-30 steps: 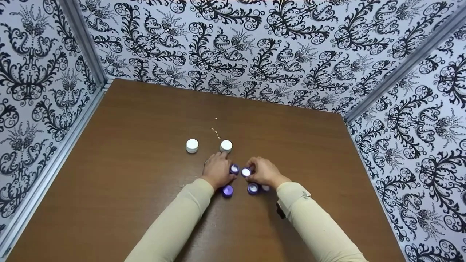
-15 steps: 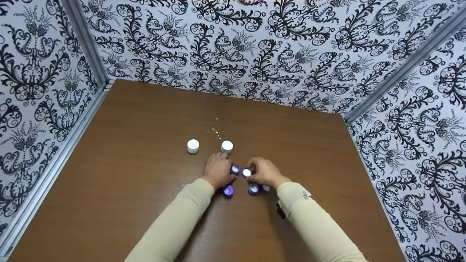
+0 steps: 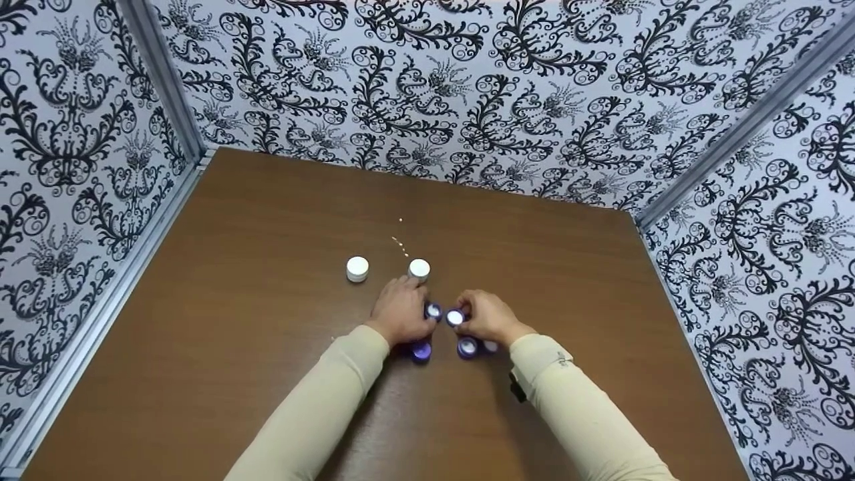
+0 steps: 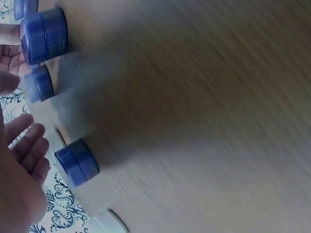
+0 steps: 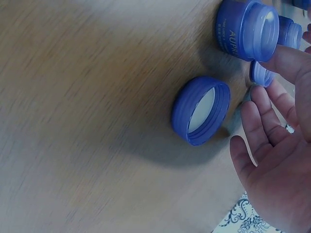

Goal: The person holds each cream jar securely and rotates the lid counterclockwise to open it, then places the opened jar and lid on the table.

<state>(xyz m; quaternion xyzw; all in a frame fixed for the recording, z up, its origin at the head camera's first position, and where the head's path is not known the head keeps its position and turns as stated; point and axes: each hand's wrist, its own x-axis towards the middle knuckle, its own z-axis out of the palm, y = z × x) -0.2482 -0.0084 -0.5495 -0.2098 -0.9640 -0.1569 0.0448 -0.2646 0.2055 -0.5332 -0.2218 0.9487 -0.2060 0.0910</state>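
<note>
In the head view my left hand [image 3: 403, 311] is over the table beside a small uncapped purple jar [image 3: 433, 311], thumb and index finger on either side. In the left wrist view its fingers are spread, the thumb apart from that jar. My right hand [image 3: 489, 316] pinches an upturned purple lid [image 3: 455, 318] with a white liner. Near its wrist stand another uncapped purple jar [image 5: 237, 34] and a second upturned lid [image 5: 181, 110]. A capped purple jar [image 3: 421, 352] sits below my left hand; another capped purple jar [image 4: 77, 164] is mostly hidden by it in the head view.
Two white-lidded jars stand beyond my left hand: one white jar [image 3: 357, 268] to the left, one white jar [image 3: 419, 268] right by its fingertips. Pale crumbs [image 3: 401, 244] lie behind them on the brown table [image 3: 280, 214]. Patterned walls [image 3: 427, 87] enclose the table.
My left hand has spread slightly, now covering more of the near capped jar and overlapping the white jar's edge. My right hand stays on the lid. The view shifts slightly.
</note>
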